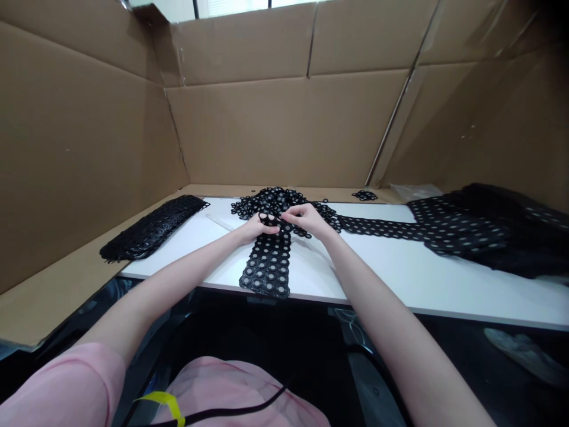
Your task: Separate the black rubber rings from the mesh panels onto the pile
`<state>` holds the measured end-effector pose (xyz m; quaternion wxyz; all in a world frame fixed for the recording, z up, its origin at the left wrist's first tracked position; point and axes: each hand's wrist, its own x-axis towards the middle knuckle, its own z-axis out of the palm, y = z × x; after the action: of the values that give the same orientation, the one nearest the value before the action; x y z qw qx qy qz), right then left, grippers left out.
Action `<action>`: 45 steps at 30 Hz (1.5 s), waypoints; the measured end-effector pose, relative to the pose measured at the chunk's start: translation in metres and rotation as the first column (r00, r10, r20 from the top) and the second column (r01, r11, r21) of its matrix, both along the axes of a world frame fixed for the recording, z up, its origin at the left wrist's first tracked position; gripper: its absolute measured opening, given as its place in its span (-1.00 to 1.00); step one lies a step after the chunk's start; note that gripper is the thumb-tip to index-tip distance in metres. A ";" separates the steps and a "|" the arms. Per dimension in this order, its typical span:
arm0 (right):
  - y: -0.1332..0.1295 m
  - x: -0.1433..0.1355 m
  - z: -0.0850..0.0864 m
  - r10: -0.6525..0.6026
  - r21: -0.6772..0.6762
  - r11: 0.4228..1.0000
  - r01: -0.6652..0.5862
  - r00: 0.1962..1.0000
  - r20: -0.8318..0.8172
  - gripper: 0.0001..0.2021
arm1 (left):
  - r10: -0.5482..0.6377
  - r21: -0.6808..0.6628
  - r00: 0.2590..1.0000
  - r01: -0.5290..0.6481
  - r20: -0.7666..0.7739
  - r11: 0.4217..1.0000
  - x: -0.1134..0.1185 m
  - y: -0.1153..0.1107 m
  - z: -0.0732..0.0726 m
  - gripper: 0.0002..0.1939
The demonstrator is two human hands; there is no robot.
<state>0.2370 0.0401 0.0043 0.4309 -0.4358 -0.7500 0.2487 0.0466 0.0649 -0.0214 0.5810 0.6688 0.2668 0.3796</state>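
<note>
A strip of black perforated sheet [267, 270] with rows of round holes lies on the white table, its near end at the front edge. My left hand [258, 228] grips the strip's far part, fingers showing through its holes and thumb over it. Close by on the right, my right hand [306, 218] is closed in a pinch above the sheet. Whatever sits between its fingertips is too small to make out. Just behind both hands is a heap of loose black rings [278, 198].
A rolled black bundle [155, 228] lies at the left. Another perforated strip [382, 228] runs right to a large black pile of sheet [484, 228]. Several rings [364, 195] lie at the back. Cardboard walls [284, 130] enclose the white table [377, 273].
</note>
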 end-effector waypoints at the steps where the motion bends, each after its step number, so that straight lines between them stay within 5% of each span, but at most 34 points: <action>1: 0.000 0.001 -0.001 -0.017 0.023 1.000 0.016 0.999 0.040 -0.69 | 0.000 0.008 1.000 0.000 -0.007 1.000 0.000 0.000 -0.001 -0.73; 10: 0.017 -0.005 -0.007 -0.391 0.119 0.916 0.384 0.920 0.042 -0.81 | -0.024 0.046 0.999 0.026 -0.047 0.999 0.002 0.000 -0.001 -0.76; 14: 0.025 0.021 -0.009 -0.618 0.103 0.771 0.629 0.777 -0.123 -0.72 | -0.031 0.009 0.997 0.032 -0.064 0.999 0.001 0.002 -0.003 -0.74; 18: 0.031 0.049 -0.017 -0.727 0.066 0.675 0.735 0.678 -0.106 -0.70 | -0.019 -0.005 0.998 0.019 -0.056 1.000 0.001 0.000 -0.003 -0.74; 25: 0.046 0.021 -0.030 -0.564 0.167 0.821 0.546 0.820 0.098 -0.66 | -0.025 -0.016 0.999 0.024 -0.036 1.000 0.002 -0.001 -0.001 -0.75; 29: 0.044 0.017 -0.029 -0.528 0.181 0.848 0.499 0.826 0.199 -0.63 | -0.045 -0.005 0.998 0.045 -0.034 0.999 0.003 0.002 -0.002 -0.74; 33: 0.031 0.016 -0.019 -0.505 0.225 0.853 0.471 0.853 0.129 -0.64 | -0.036 -0.005 0.999 0.036 -0.024 0.999 0.002 0.003 -0.003 -0.73; 39: 0.013 0.000 -0.008 -0.152 0.251 0.961 0.120 0.982 0.114 -0.76 | 0.007 0.031 0.999 -0.008 0.045 0.999 0.002 0.005 -0.004 -0.70; 45: 0.017 0.004 -0.011 -0.241 0.246 0.940 0.236 0.970 -0.009 -0.80 | 0.033 -0.110 0.995 -0.023 0.089 0.994 0.001 0.005 -0.004 -0.58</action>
<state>0.2413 0.0575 -0.0067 0.5003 -0.4694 -0.7212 0.0955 0.0479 0.0702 -0.0255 0.6226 0.6145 0.2696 0.4026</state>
